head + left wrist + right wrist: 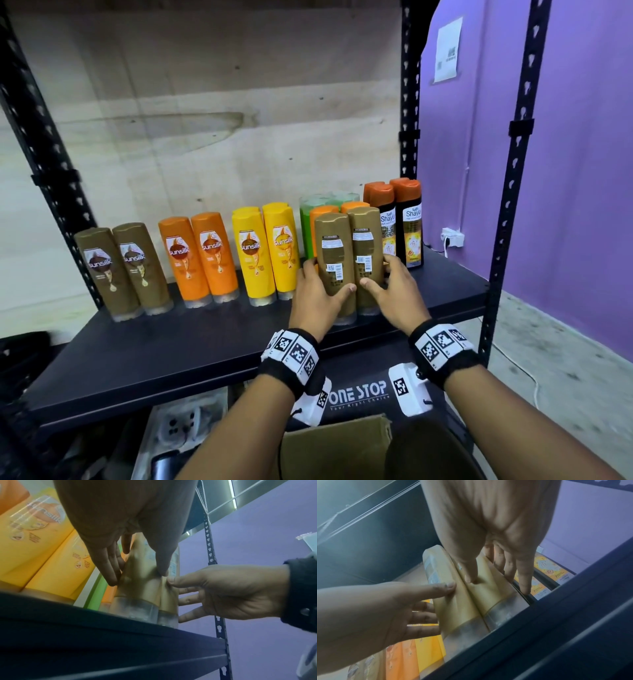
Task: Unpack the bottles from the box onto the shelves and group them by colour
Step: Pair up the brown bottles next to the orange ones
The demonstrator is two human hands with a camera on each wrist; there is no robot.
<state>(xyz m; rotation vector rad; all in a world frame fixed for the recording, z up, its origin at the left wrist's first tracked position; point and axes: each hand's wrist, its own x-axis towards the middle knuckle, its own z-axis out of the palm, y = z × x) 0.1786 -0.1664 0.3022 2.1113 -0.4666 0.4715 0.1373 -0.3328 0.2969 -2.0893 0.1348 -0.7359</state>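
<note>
Your hands, left [317,294] and right [394,291], clasp two brown bottles [347,253] at the shelf's [171,346] three o'clock; matching brown pair [123,267] waits at nine, grouping unfinished.

I see bare shelf [191,346] all along the front edge, ahead of the brown Sunsilk pair [125,270], the orange pair [198,257] and the yellow pair [265,251], and a hand could pass there freely. On the right it is crowded: my left hand [317,298] and right hand [394,291] flank two gold-brown bottles [349,260] standing touching, with green bottles [308,226], orange-capped ones [323,214] and the black Shayla bottles [402,219] packed close behind. The rack's black upright [409,102] closes the back right corner, while the space above all the caps is open.
</note>
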